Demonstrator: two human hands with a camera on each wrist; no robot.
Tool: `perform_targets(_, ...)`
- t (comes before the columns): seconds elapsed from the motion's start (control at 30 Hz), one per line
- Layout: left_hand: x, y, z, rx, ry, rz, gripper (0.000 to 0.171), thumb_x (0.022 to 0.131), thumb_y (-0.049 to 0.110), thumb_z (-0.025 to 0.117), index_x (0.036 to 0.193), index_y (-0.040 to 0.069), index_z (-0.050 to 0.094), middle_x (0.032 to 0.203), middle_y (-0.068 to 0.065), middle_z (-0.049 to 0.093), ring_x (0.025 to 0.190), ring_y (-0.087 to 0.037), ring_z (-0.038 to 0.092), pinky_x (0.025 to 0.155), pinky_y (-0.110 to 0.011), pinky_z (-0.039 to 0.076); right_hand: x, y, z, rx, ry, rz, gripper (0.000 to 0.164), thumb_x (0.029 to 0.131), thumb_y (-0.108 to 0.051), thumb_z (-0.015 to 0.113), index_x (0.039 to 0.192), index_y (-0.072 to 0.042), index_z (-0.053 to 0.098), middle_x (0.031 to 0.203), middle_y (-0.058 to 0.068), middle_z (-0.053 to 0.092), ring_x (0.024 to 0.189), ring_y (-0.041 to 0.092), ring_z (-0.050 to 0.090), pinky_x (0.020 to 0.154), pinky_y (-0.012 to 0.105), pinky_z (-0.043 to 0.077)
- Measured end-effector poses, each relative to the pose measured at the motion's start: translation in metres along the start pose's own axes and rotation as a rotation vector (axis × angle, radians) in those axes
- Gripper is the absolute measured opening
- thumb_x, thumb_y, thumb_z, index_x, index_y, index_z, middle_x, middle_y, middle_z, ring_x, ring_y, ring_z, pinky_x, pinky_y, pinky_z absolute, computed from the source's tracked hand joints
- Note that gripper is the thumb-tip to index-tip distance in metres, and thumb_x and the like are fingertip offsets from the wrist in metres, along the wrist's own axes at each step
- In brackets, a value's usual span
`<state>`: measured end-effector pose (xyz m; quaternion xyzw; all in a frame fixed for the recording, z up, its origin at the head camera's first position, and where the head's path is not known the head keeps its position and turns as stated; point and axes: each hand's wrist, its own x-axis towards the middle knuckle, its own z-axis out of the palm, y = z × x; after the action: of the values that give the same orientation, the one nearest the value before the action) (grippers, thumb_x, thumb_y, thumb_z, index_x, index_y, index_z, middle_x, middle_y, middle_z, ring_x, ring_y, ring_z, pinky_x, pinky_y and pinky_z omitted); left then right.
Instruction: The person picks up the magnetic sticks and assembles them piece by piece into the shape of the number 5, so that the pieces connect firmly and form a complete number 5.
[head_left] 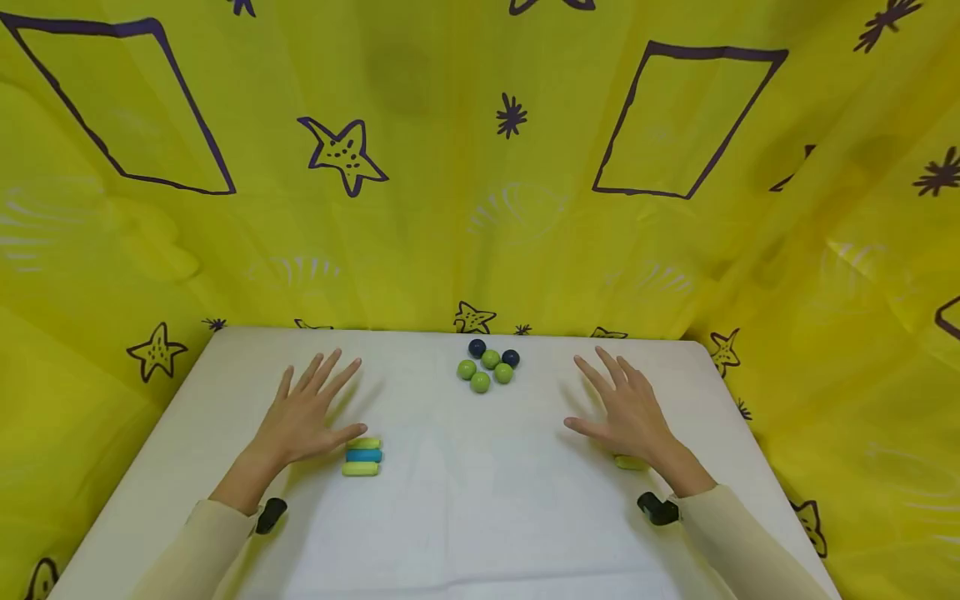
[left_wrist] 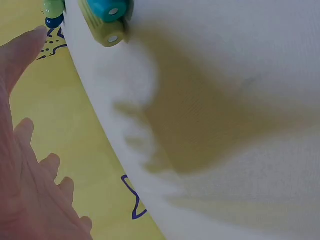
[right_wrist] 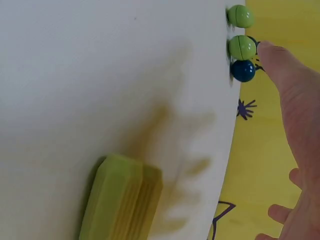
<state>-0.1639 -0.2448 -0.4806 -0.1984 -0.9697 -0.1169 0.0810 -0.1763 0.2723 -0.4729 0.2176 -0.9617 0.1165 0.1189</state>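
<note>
My left hand (head_left: 303, 417) hovers over the left of the white table with fingers spread, its thumb overlapping a row of short chunky sticks in the head view. The row has a blue stick (head_left: 363, 456) between two yellow-green sticks (head_left: 360, 469); white dots mark their ends in the left wrist view. Also spread and holding nothing, my right hand (head_left: 630, 417) is above the table's right side. Partly hidden under it lies another yellow-green piece (head_left: 632, 462), ridged and bevelled in the right wrist view (right_wrist: 120, 200). Both hands cast shadows on the cloth.
At the table's far middle sits a cluster of small shiny balls: several green balls (head_left: 480, 382) and two dark blue balls (head_left: 477, 348). A yellow curtain (head_left: 435, 208) with drawn stars surrounds the white tabletop (head_left: 450, 517) at the back and sides.
</note>
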Motion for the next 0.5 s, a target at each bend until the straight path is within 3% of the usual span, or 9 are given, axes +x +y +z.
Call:
perform_targets(0.2,0.001,-0.001,-0.003,-0.076,-0.063,0.006,0.094,0.085,0.059,0.074,0.161,0.022,0.033,0.166,-0.020,0.027,0.149,-0.049,0.025,0.112,-0.075,0.016,0.016,-0.012,0.008,0.054,-0.023,-0.014,0.096,0.081,-0.058,0.080,0.159,-0.023,0.037,0.161,0.020,0.032,0.133,0.052,0.042,0.098,0.071,0.038)
perform_targets(0.37,0.002,0.002,-0.003,-0.174,-0.070,0.039,0.089,0.085,0.049,0.079,0.157,0.016,0.041,0.159,-0.023,0.038,0.139,-0.052,0.039,0.105,-0.074,0.028,0.029,-0.021,0.020,0.117,-0.044,0.006,0.094,0.081,-0.057,0.081,0.159,-0.025,0.039,0.158,0.019,0.038,0.122,0.050,0.051,0.090,0.066,0.044)
perform_targets(0.5,0.002,0.006,-0.002,-0.263,-0.097,0.027,0.080,0.084,0.042,0.082,0.152,0.014,0.050,0.151,-0.022,0.049,0.132,-0.050,0.047,0.099,-0.074,0.033,0.038,-0.029,0.030,0.218,-0.069,0.036,0.090,0.083,-0.052,0.082,0.157,-0.024,0.041,0.152,0.021,0.043,0.121,0.049,0.052,0.090,0.067,0.045)
